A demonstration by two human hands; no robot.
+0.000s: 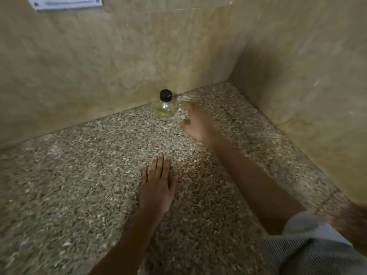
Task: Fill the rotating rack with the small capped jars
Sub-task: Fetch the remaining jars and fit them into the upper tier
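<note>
A small glass jar [165, 105] with a black cap and yellowish liquid stands upright on the speckled stone counter [79, 185], against the back wall. My right hand [195, 123] is stretched out just right of the jar, blurred, fingers apart, holding nothing and a little short of the glass. My left hand [156, 185] lies flat, palm down, on the counter nearer to me, fingers together and extended, empty. No rack is in view.
Beige tiled walls [99, 56] meet in a corner at the back right and close off the counter on two sides. A white plate or sign [65, 2] hangs on the back wall at the top left. My striped sleeve [309, 253] shows at the lower right.
</note>
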